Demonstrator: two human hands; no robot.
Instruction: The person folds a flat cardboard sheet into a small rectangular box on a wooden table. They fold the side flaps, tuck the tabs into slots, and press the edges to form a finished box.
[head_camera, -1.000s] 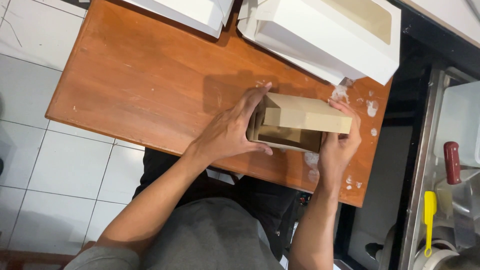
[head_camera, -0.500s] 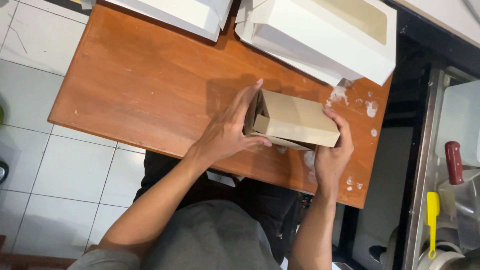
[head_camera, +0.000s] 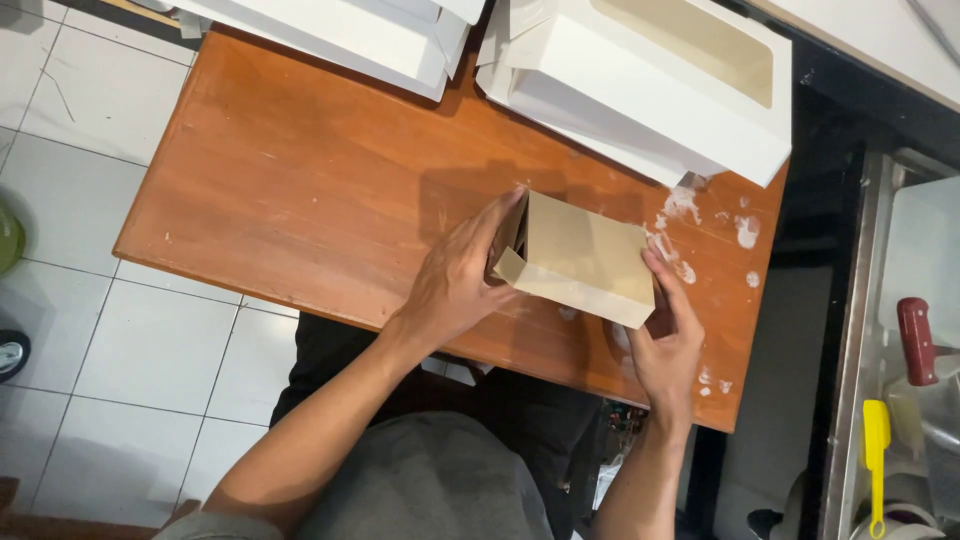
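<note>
Brown cardboard box (head_camera: 585, 255) sits on wooden counter (head_camera: 300, 190), between both hands. Left hand (head_camera: 455, 280) grips its 9 o'clock end; right hand (head_camera: 668, 335) clasps its 4 o'clock corner.

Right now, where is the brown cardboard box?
Head view: the brown cardboard box sits right of centre on the wooden table, between left hand and right hand.

head cam | looks steeply down, close | over wooden table (head_camera: 300, 200) and hands

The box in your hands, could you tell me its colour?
Brown cardboard box, clearest in the head view.
</note>
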